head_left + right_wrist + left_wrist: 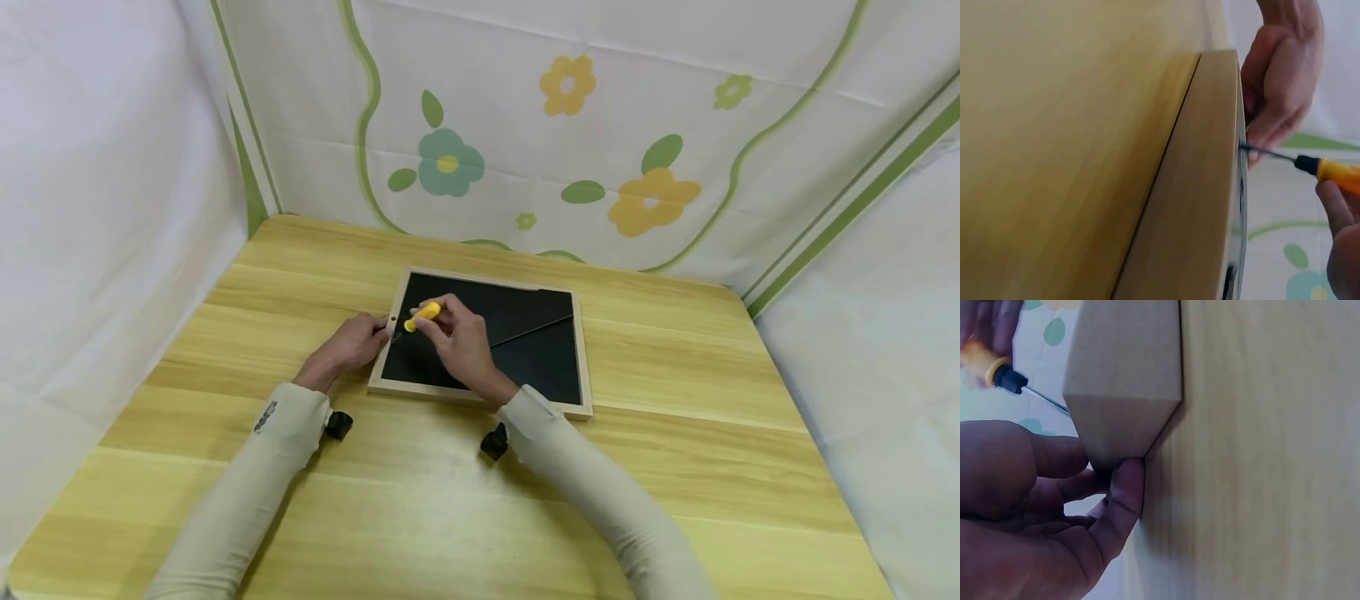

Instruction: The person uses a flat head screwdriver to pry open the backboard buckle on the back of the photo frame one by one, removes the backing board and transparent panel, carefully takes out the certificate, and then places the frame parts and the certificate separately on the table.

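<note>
A shallow wooden frame with a black panel inside lies flat on the table. My right hand grips a screwdriver by its yellow handle, tilted over the left side of the frame. In the right wrist view the thin metal shaft of the screwdriver reaches the frame's top face, its tip right at the edge. My left hand holds the frame's left edge, thumb near the top and fingers against the outer side, as the left wrist view shows at the frame's corner.
A thin dark strip crosses the panel diagonally. Wood-grain table surrounds the frame. White cloth with flower prints hangs behind, and plain white cloth on the left. Black wrist cameras sit below both cuffs.
</note>
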A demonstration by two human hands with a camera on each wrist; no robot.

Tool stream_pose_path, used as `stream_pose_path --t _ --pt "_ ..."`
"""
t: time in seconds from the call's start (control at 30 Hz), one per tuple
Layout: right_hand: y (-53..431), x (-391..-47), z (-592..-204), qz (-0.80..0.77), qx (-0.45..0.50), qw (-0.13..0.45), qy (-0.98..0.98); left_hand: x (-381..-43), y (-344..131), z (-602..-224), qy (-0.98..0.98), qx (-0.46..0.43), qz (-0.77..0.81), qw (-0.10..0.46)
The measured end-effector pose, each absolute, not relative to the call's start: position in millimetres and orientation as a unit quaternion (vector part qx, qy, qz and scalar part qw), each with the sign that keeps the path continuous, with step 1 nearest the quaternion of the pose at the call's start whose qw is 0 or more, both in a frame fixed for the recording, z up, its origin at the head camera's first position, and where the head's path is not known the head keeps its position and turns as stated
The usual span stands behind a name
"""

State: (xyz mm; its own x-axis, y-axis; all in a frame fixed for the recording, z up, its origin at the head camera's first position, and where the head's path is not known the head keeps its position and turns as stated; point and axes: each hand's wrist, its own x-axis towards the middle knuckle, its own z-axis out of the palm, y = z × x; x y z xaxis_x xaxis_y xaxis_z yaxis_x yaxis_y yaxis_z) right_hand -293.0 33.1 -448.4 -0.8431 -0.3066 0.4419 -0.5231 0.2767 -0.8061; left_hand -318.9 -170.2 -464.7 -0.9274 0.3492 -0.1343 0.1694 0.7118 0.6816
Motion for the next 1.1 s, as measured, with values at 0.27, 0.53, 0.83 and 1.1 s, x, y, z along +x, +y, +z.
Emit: stream_pose_path --t 0.27,0.53,0.83,1.1 --pt "72 -287 -449 0.437 0.211 0.004 -0.874 -316 -169 -462 0.912 0.133 0.365 0.133" --pt "85 -287 -452 0.337 0.216 -0.048 -0.915 -316 -170 -462 0.913 0.138 0.357 0.140" --pt "84 -291 -456 0.345 0.220 -0.018 -0.912 -316 -172 -462 0.909 0.134 0.369 0.143" --pt "88 -295 -463 0.370 0.214 -0.004 -0.904 -317 -171 -464 0.911 0.127 0.363 0.151"
